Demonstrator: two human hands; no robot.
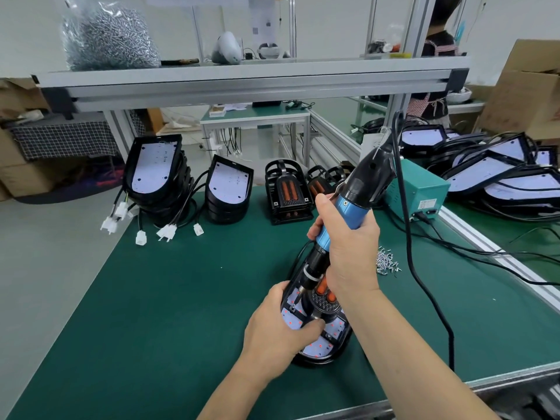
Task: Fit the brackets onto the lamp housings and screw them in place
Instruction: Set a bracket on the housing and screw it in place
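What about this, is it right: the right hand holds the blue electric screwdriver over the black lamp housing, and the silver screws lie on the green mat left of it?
Not quite: the head view shows the silver screws on the green mat right of the black lamp housing. The right hand does hold the blue electric screwdriver over it.
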